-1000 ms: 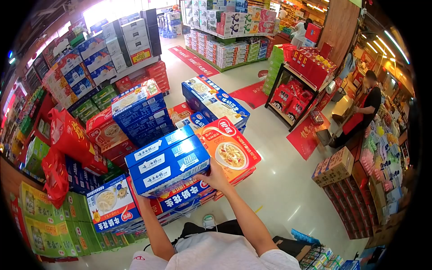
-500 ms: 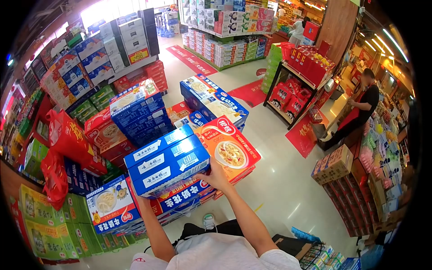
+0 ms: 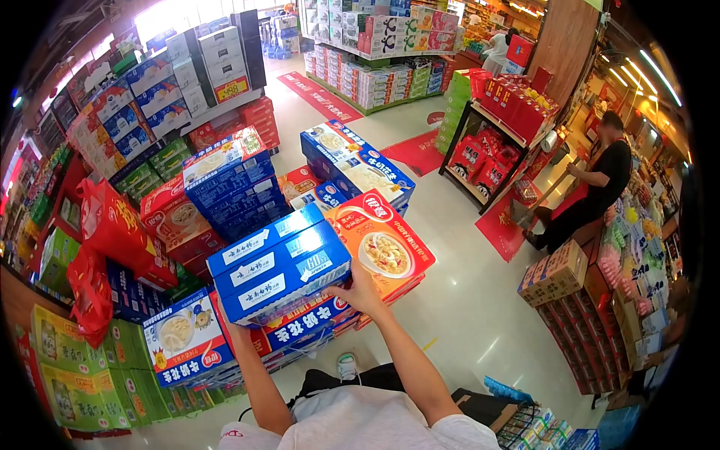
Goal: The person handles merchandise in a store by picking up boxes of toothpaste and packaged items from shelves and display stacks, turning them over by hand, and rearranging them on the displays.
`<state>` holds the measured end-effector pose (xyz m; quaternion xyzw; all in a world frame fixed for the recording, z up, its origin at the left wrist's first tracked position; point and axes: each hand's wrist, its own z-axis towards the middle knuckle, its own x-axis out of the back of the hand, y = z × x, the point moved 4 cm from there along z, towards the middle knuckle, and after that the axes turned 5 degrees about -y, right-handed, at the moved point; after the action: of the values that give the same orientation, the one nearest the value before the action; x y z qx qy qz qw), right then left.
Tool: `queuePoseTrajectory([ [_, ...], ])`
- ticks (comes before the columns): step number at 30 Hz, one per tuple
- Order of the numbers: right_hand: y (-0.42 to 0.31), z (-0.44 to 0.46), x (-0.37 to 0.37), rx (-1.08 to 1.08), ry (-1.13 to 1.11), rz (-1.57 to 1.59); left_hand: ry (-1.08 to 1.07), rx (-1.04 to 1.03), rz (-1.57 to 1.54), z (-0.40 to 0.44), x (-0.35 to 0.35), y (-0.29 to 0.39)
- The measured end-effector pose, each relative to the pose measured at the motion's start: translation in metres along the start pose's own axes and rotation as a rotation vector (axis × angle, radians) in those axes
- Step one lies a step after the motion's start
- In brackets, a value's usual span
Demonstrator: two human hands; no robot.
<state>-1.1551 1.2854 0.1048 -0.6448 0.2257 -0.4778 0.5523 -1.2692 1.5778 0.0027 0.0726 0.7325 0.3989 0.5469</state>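
Observation:
A block of three long blue cartons (image 3: 277, 262) with white labels is held between my two hands above the stacked boxes. My left hand (image 3: 236, 330) grips its near left corner, and most of those fingers are hidden. On the right end, my right hand (image 3: 358, 291) presses against the block with its fingers partly underneath. Below lies a blue and red food carton (image 3: 185, 337) with a bowl picture. Beside my right hand is an orange carton (image 3: 386, 251), also showing a bowl of food. I cannot tell whether the blue block touches the cartons beneath it.
Behind stand more blue cartons (image 3: 356, 161) and a tall blue stack (image 3: 232, 180). Red bags (image 3: 112, 225) and green boxes (image 3: 79, 367) are at left. A black rack (image 3: 480, 157) stands to the right, near a person (image 3: 604, 180) in dark clothes holding a long-handled tool.
The blue carton block and my hands have stayed almost in place, with only a slight shift. At right, the person in dark clothes has moved a little, with the long-handled tool now plainer to see.

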Motion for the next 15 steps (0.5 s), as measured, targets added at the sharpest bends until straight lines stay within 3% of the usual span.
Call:
queuePoseTrajectory([
  [13, -0.002, -0.004, 0.001, -0.011, -0.016, -0.021, 0.026, -0.008, -0.008, -0.01, 0.003, -0.002],
  [15, -0.003, -0.003, 0.002, 0.1, 0.028, -0.058, 0.027, -0.015, -0.009, -0.01, 0.003, -0.002],
])
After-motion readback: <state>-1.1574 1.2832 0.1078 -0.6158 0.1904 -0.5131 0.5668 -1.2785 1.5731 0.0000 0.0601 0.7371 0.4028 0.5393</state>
